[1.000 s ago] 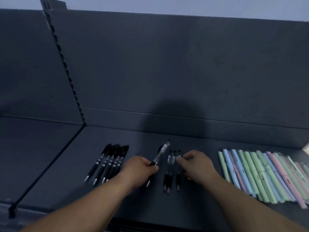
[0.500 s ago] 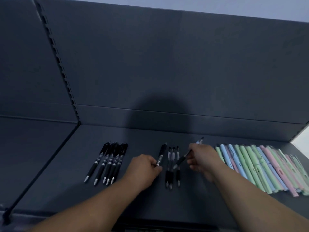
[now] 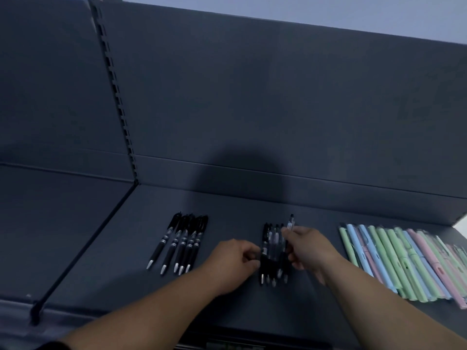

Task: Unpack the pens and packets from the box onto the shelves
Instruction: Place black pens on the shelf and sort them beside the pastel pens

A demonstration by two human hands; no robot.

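1. Clear-barrelled pens (image 3: 272, 248) with black grips lie in a tight row on the dark shelf (image 3: 227, 210), tips toward the viewer, between the two hands.
2. The right hand (image 3: 312, 248) pinches a single pen (image 3: 290, 222) between thumb and fingertips at the row's right edge. The pen's top end pokes out beyond the fingers.
3. The left hand (image 3: 233, 260) has its fingers curled in against the row's left edge, touching the leftmost pen. Blur hides whether they grip it.
4. Left of that hand and apart from it, several black pens (image 3: 182, 242) lie side by side with silver tips toward the viewer.
5. Right of the right forearm, packeted pastel pens (image 3: 404, 261) in green, blue and pink form an overlapping row.
6. At far left, a black divider rail (image 3: 83, 248) runs back to a slotted upright (image 3: 115, 92).
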